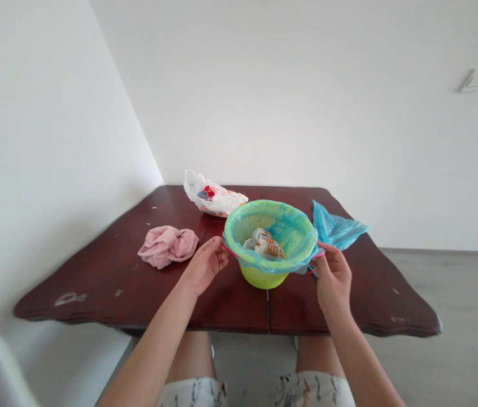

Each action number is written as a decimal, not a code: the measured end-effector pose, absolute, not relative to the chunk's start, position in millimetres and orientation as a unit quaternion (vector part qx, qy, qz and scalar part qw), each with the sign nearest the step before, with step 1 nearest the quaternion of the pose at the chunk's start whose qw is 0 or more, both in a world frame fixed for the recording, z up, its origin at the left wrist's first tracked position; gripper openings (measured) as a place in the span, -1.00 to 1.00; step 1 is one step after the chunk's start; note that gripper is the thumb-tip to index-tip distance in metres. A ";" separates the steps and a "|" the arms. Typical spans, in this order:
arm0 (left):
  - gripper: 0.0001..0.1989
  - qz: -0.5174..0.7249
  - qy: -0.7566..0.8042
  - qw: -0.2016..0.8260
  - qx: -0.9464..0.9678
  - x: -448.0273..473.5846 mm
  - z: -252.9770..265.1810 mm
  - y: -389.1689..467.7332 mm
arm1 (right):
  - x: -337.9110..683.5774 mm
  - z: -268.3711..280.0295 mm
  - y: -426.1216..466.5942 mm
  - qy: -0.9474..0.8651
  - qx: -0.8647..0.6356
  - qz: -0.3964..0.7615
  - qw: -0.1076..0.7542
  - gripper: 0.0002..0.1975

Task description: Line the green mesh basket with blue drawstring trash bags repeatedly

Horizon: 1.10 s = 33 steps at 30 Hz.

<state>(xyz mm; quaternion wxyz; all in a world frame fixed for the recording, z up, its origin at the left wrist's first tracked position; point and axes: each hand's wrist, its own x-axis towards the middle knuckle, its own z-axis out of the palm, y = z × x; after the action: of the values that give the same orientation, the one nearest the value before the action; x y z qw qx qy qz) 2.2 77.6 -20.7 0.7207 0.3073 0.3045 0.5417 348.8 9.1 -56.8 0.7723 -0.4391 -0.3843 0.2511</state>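
A yellow-green perforated plastic basket (263, 277) stands upright on the table, with a thin blue drawstring garbage bag (296, 221) lining it and folded over its rim. Inside lies a crumpled white plastic bag (269, 247) with orange print. At the basket's left side, my left hand (208, 261) pinches the garbage bag's edge by its pink drawstring. Opposite it, my right hand (333, 270) is closed on the bag's edge and pink drawstring at the right rim. Part of the bag hangs outside the rim near my right fingers.
A bunched pink cloth (168, 246) lies left of the basket. Behind it sits a white plastic bag (217, 199) with red and grey items inside. Another blue plastic bag (340, 227) lies on the right of the dark red table (107, 277). White walls stand behind and left.
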 end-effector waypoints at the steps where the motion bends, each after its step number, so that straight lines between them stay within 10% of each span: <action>1: -0.58 0.541 0.304 0.727 0.293 2.4 -18.0 78.5 | 348.0 -55.1 11.9 -0.359 -0.430 0.283 0.779 -0.60; 7: -0.79 0.519 0.255 0.770 0.269 3.2 -1.3 80.7 | 344.9 -38.6 24.1 -0.347 -0.413 0.268 0.798 -0.58; 13: -0.58 0.494 0.262 0.745 0.362 -4.5 15.5 73.2 | 351.1 -18.2 17.2 -0.414 -0.456 0.279 0.736 -0.50; 20: -0.63 0.488 0.327 0.481 0.651 -11.1 23.8 70.1 | 354.6 0.1 1.8 -0.517 -0.551 0.168 0.633 -0.33; 33: -0.18 0.479 0.292 0.183 0.807 -5.8 -0.4 69.7 | 347.0 7.9 -7.7 -0.584 -0.484 -0.095 0.645 -0.91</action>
<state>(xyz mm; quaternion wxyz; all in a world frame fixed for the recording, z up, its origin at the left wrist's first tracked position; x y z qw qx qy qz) -5.8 69.7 -0.4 0.1829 0.8071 0.2925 0.4791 347.0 -7.7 7.9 0.6452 -0.4838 -0.5837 -0.0948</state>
